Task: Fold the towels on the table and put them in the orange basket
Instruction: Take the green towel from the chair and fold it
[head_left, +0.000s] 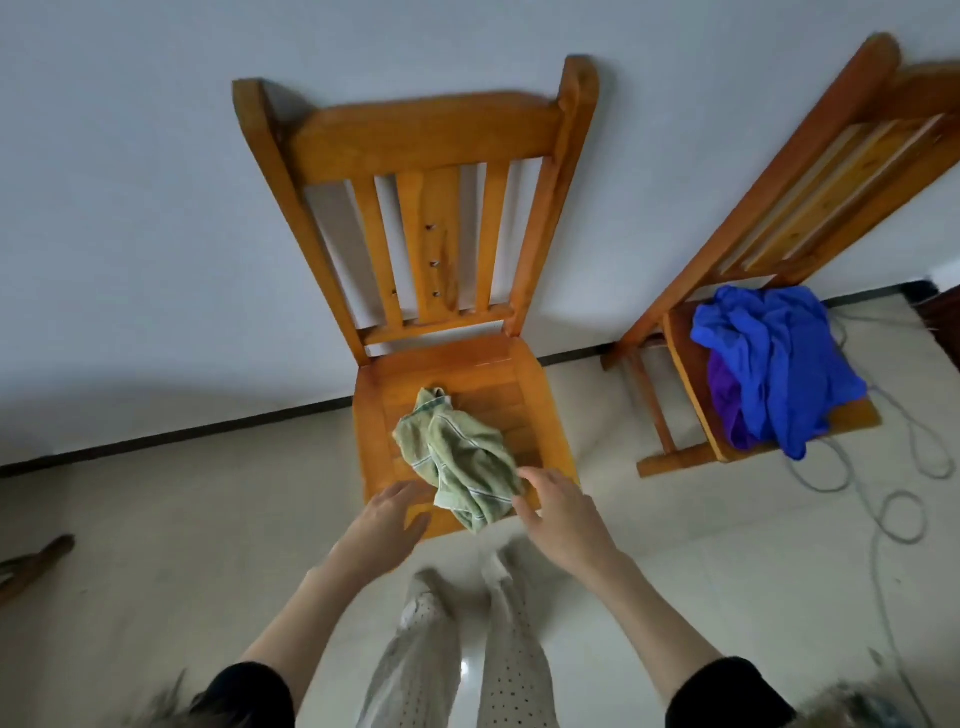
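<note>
Green towel: crumpled in a loose heap on the near half of the seat, its near end drooping over the front edge.
Wooden chair: faces the person with its slatted back against the far wall; the towel lies on its seat.
Left hand: at the near left corner of the seat, fingers straight and relaxed, tips just beside the towel's left edge; it holds nothing.
Right hand: at the towel's near right edge, fingers spread and reaching toward the cloth; motion blur makes it hard to tell whether the fingertips touch it, but nothing is gripped.
Second chair: well apart to the right, also against the wall.
Blue cloth: bunched on the second chair's seat, lying over a purple cloth that shows at its left.
Grey cable: looped on the pale floor right of the second chair.
Person's legs: in dotted light trousers, near centre.
</note>
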